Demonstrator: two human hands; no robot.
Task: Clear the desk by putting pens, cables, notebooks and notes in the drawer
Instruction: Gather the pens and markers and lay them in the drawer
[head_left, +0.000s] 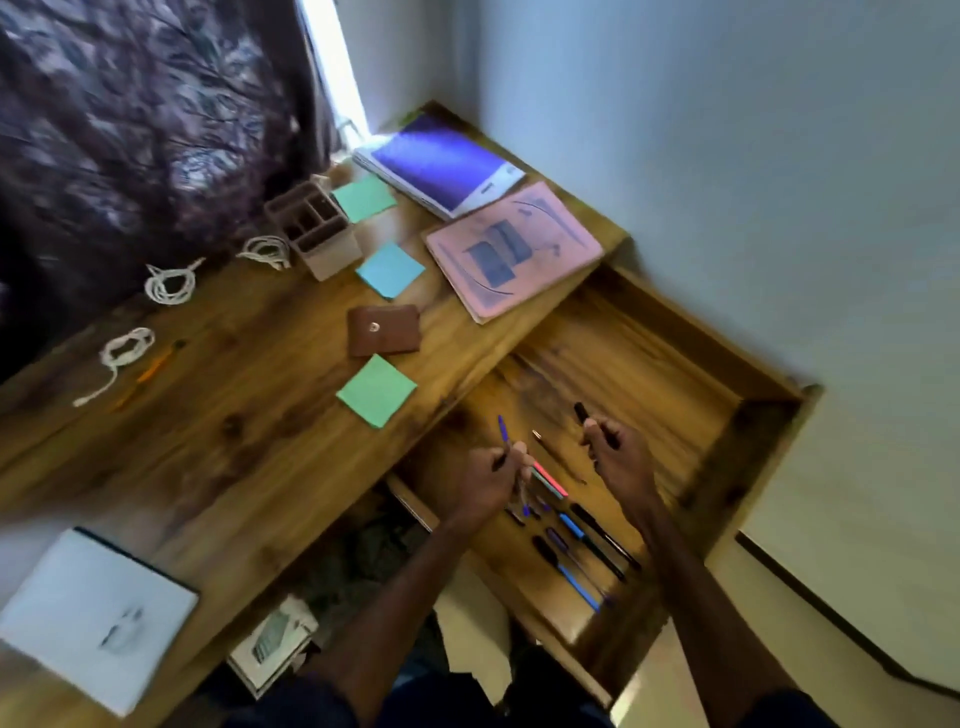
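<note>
Left hand (496, 470) round slim blue pen (503, 430)

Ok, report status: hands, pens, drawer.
Left hand shut on blue pen. Right hand shut on black pen. Drawer open, nothing blocking.

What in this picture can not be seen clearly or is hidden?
- Head view, left hand: the fist hides how many pens it holds; one blue tip shows.
- Head view, right hand: the fingers cover the dark pen's middle.
- Head view, pens in the drawer: motion blur prevents an exact count.
- Head view, pink notebook: the cover print is blurred.
- Head view, white notebook: the left picture edge cuts off its corner.
</note>
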